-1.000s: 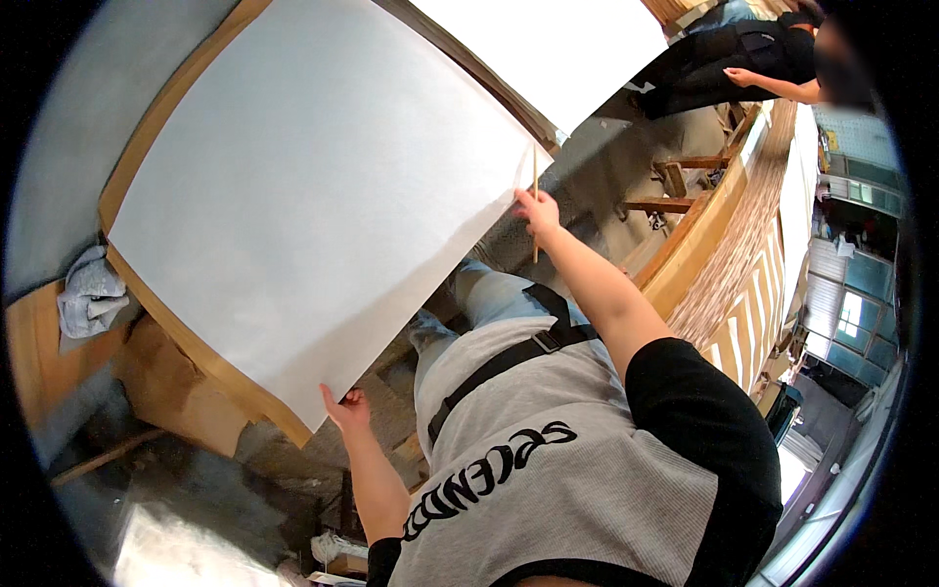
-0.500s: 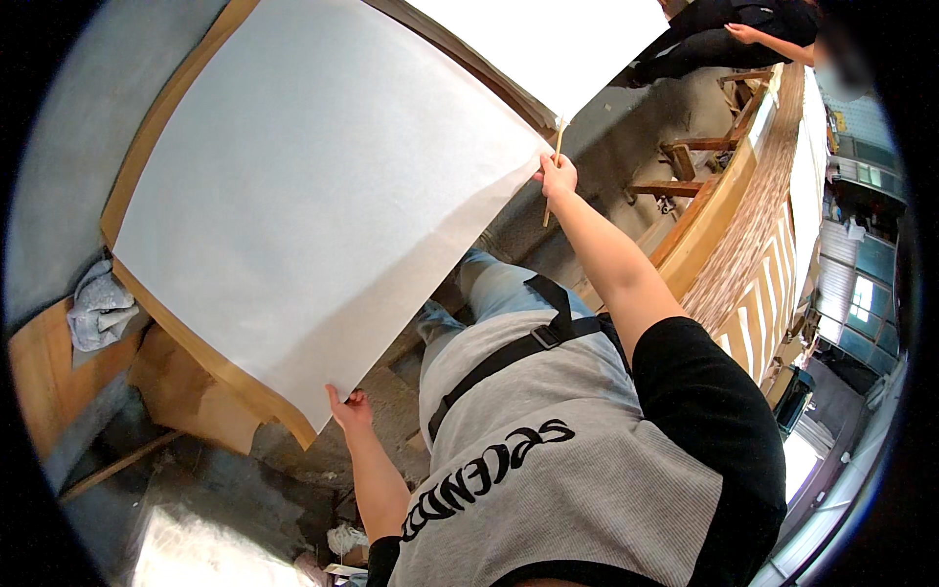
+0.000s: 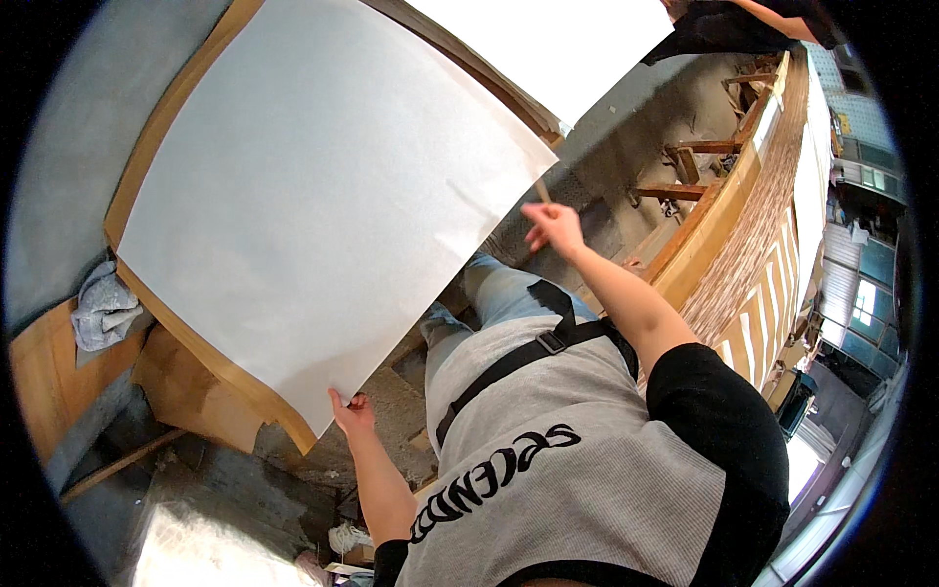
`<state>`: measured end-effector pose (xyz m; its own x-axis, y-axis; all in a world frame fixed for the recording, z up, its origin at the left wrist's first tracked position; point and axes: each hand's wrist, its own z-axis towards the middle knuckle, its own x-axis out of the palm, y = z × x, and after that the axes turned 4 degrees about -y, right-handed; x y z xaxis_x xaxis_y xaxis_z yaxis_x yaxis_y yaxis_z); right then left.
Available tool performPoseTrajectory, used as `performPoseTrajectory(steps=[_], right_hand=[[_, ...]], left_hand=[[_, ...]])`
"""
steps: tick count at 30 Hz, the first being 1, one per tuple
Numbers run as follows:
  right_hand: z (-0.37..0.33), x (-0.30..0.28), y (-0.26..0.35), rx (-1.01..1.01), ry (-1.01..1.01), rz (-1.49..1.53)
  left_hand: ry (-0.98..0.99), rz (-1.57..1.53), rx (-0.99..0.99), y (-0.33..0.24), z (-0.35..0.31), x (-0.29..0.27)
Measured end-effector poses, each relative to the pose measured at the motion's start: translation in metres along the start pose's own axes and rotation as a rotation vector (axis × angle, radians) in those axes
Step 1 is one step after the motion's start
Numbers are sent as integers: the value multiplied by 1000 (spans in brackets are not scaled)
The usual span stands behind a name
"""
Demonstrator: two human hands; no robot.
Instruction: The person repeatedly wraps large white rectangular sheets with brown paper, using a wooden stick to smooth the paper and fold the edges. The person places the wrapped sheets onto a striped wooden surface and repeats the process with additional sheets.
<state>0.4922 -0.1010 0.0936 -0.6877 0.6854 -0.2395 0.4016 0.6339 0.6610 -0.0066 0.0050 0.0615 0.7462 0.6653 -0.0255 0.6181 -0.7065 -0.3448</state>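
A large white sheet (image 3: 313, 196) lies over brown paper (image 3: 220, 367) on the left. Its near corner is pinched between the thumb and fingers of my left hand (image 3: 354, 413). My right hand (image 3: 558, 229) is just off the sheet's right corner, apart from the edge. A thin wooden stick (image 3: 542, 190) juts up from its fingers; both stick and fingertips are smeared by motion, and the stick's lower part is hidden.
Another white sheet (image 3: 548, 49) lies beyond, at the top. A long wooden bench (image 3: 699, 249) with strips of patterned material runs along the right. At the top right another person's arm (image 3: 778, 18) shows. A grey cloth (image 3: 104, 308) lies at far left.
My right hand has let go of the sheet's right corner and drawn back toward me with the stick. My left hand keeps its pinch. The other person has shifted at the top right.
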Motion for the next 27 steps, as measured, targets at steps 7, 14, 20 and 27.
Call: performPoseTrajectory(steps=[7, 14, 20, 27], right_hand=[[21, 38, -2, 273, 320, 75], [25, 42, -6, 276, 403, 91], [10, 50, 7, -2, 359, 72], [-16, 41, 12, -25, 351, 111]], left_hand=[[-29, 86, 92, -10, -18, 2], [-89, 203, 136, -33, -43, -12], [-13, 115, 331, -64, -106, 20], [208, 335, 872, -151, -177, 137]])
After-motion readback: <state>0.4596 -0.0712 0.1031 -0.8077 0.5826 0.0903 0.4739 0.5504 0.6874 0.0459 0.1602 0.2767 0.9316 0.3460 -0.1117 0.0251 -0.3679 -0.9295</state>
